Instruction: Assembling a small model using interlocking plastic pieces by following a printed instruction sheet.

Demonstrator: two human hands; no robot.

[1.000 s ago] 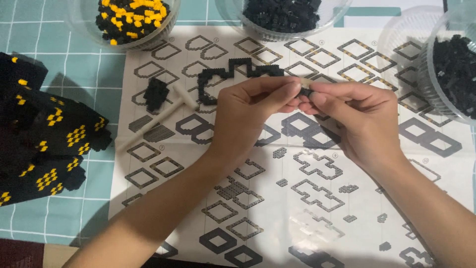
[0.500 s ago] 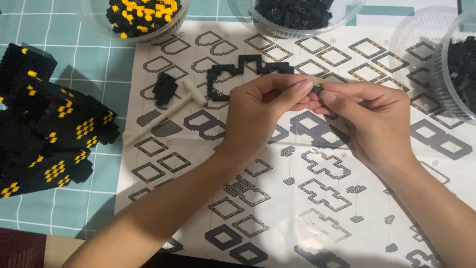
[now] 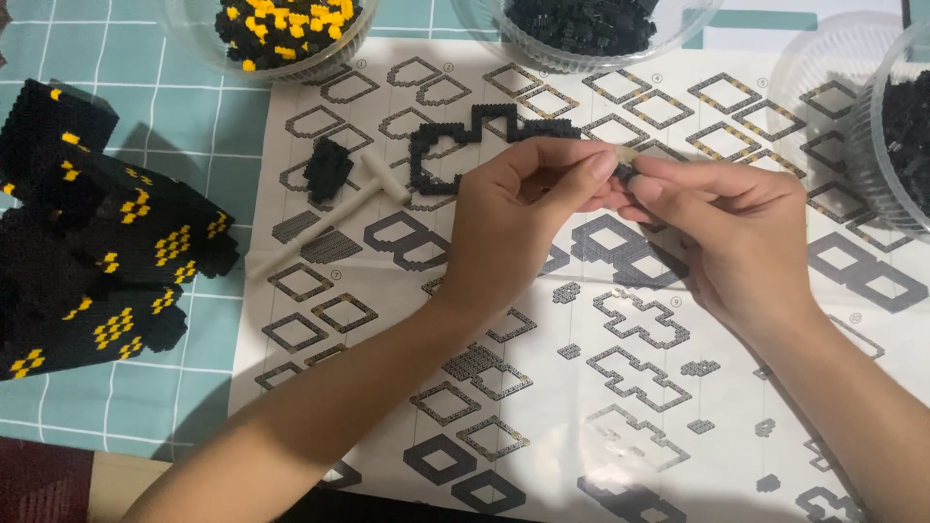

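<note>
My left hand (image 3: pixel 523 228) and my right hand (image 3: pixel 722 237) meet fingertip to fingertip above a printed instruction sheet (image 3: pixel 581 387). Between the fingertips they pinch a tiny black brick piece (image 3: pixel 625 174), mostly hidden by the fingers. Just behind the hands a partly built black brick outline (image 3: pixel 465 145) lies flat on the sheet. A small black brick clump (image 3: pixel 327 169) and a white T-shaped tool (image 3: pixel 325 218) lie to the left of it.
A large black and yellow brick model (image 3: pixel 87 242) sits at the left on a teal grid mat (image 3: pixel 145 387). Clear bowls hold yellow and black bricks (image 3: pixel 286 29), black bricks (image 3: pixel 591 24) at the top, and black bricks (image 3: pixel 906 145) at the right edge.
Both hands stay pinched together on the small piece. The view has shifted slightly, so the hands and sheet sit a little further right and lower in frame.
</note>
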